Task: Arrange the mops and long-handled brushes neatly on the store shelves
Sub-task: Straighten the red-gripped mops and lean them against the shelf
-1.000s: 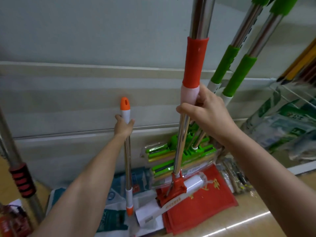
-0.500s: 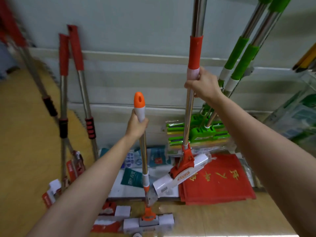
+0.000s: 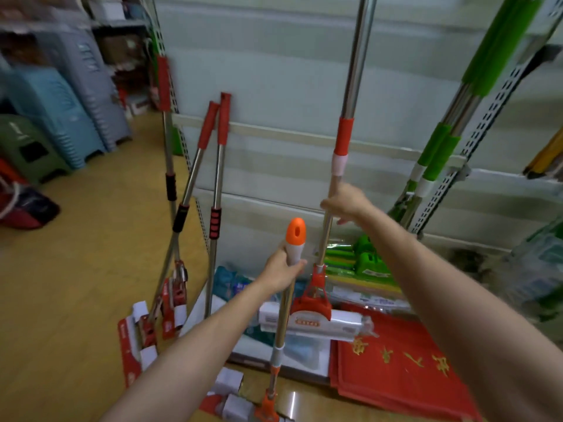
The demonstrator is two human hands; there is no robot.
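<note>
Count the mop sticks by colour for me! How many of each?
Red-grip mops leaning at the left: 3
Tall red-grip mop, right hand: 1
Orange-tipped mop, left hand: 1
Green-grip mops at the right: 2
Total: 7

Two bare forearms reach in from the bottom edge. The left hand [image 3: 281, 271] and right hand [image 3: 347, 204] are both bare: no gloves, rings or watch show. No sleeve reaches either wrist or forearm; whatever is worn higher up lies outside the view. The arms look slim and smooth, widening toward the lower corners under the wide-angle lens. Motion blur softens the fingers of the right hand.
</note>
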